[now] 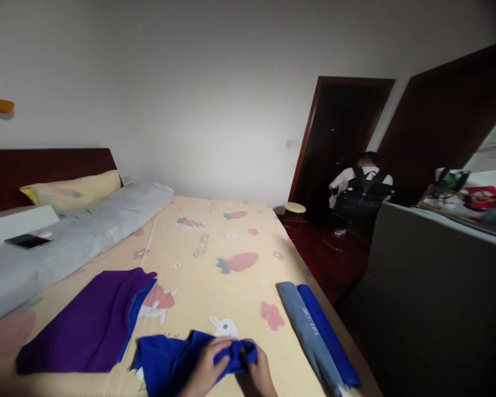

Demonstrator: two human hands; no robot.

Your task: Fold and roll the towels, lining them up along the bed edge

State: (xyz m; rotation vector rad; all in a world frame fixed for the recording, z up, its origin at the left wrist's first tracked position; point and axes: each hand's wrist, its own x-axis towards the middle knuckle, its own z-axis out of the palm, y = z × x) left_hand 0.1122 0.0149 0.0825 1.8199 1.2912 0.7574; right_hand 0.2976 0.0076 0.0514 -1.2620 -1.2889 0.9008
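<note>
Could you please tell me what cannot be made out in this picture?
All in the head view:
Fingertips of the right grip: partly hidden by folds of the blue cloth.
Near side of the blue cloth: cut off by the bottom edge and covered by the left grip.
Blue layer: mostly hidden under the purple cloth.
Lettering on the grey roll: too small and blurred to read surely.
Clutter at far right: blurred.

Blue cloth [167,358] cropped below, clutter [481,197] seemingly blurred

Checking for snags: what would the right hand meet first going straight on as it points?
First the blue cloth the right hand holds; beyond, probably the patterned bedsheet, though depth is unclear.
</note>
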